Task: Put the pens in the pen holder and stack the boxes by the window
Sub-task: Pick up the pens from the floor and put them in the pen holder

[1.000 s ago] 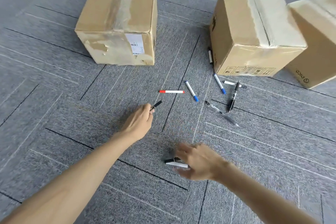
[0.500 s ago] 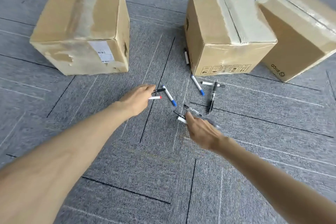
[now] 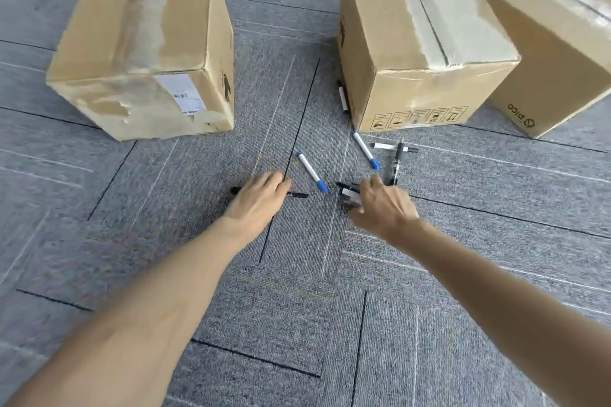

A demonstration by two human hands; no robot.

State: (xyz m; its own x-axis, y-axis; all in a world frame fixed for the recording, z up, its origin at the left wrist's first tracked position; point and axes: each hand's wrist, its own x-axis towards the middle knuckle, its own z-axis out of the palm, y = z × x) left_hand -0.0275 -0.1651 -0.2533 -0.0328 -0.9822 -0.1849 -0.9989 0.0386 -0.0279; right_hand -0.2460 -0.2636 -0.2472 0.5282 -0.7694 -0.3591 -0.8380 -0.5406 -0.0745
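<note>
Grey carpet floor [image 3: 297, 314], both grips down among scattered pens, three boxes beyond.

Your left grip [image 3: 261, 200] is curled round a black pen [image 3: 297, 195], and your right grip [image 3: 383, 206] clutches a small bundle of pens [image 3: 350, 196]. Pinch each new pen near its middle so the bundle doesn't spill. The blue-capped pen [image 3: 312, 172] between your grips looks easiest next. Further on lie a second blue-capped pen [image 3: 365, 150] and a white pen [image 3: 383, 146] crossed by a dark pen [image 3: 395, 168]. One last pen [image 3: 343, 99] sits tight against the middle box [image 3: 420, 43], so slide it out first. The left box [image 3: 142, 53] and right box [image 3: 555, 43] are unstacked. No pen holder or window shows.
</note>
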